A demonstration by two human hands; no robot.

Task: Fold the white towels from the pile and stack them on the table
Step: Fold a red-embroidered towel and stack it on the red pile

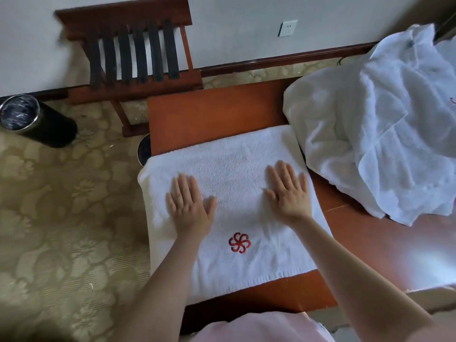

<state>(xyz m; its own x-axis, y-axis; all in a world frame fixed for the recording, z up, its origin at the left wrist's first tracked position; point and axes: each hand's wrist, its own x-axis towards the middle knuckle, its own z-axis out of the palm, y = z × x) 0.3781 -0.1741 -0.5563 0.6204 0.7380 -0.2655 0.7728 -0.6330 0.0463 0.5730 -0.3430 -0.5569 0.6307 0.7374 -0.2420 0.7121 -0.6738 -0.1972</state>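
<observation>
Towel [234, 156]: white, flat on the near-left part of the surface [209, 114]. Its left edge droops over the side; the near hem lies just inside the front edge.
Emblem [239, 242]: red pinwheel stitched on the towel, near me, between my forearms.
Left hand [191, 206]: palm down on the towel's left half, fingers straight and close together, pressing flat, grasping nothing.
Right hand [288, 191]: palm down on the right half, fingers straight and slightly spread, near the towel's right edge, grasping nothing.
Surface: reddish-brown wood, with a bare strip beyond the towel.
Pile [382, 134]: crumpled white towels heaped at the far right of the surface, just beside the flat towel's far corner. I cannot tell whether they touch.
Rack [133, 53]: dark wood with black straps, against the wall beyond the surface.
Bin [37, 119]: black cylinder on the floor, far left.
Carpet [61, 218]: beige-green, patterned.
</observation>
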